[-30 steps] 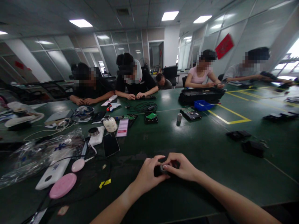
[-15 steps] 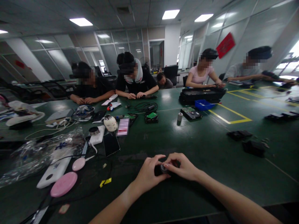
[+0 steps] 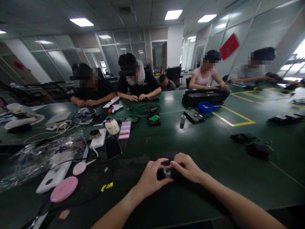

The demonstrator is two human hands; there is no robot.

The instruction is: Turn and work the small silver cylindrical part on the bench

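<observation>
The left hand point(image 3: 152, 174) holds a round metal piece point(image 3: 167, 172). I can't tell what the right hand point(image 3: 187, 169) or the blue box point(image 3: 206, 109) holds.

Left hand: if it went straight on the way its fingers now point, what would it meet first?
Most likely the right hand, which lies just beyond the fingers of the left hand, beside the small round grey part. Depth is unclear; the hands may be touching.

The person's left forearm point(image 3: 122, 204) and right forearm point(image 3: 231, 200) are bare, slim and smooth in outline, broadest toward the lower edge of the view and tapering to narrow wrists point(image 3: 138, 190), with a bare left hand point(image 3: 151, 176) and right hand point(image 3: 187, 168) of slender fingers point(image 3: 165, 181).
</observation>
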